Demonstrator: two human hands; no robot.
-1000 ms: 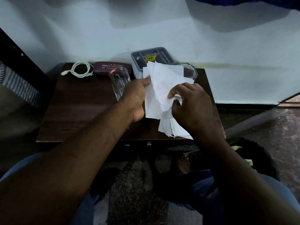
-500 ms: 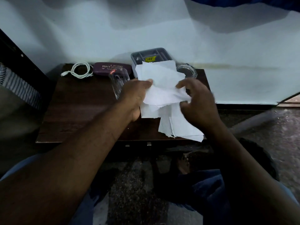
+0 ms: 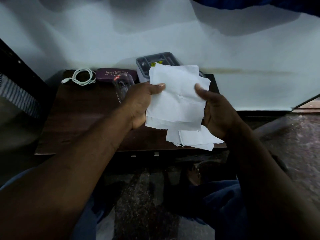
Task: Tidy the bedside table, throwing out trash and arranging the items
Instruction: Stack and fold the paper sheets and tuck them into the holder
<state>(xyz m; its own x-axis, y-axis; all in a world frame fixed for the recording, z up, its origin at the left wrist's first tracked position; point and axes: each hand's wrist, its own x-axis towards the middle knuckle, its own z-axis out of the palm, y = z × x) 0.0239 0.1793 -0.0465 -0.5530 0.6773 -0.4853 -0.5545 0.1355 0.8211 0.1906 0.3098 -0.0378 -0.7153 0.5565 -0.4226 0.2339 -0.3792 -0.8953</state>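
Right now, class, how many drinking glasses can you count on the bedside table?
1: a clear glass behind the left hand, before the purple case. The paper may hide others.

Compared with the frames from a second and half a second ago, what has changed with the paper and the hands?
The white paper sheets went from bunched and folded over to spread flat. The right hand let go of the fold, reached out, and now pinches the right edge; the left hand kept its grip on the left edge. More torn paper still lies on the table. The cable, spectacle case, glass and grey tray have not moved.
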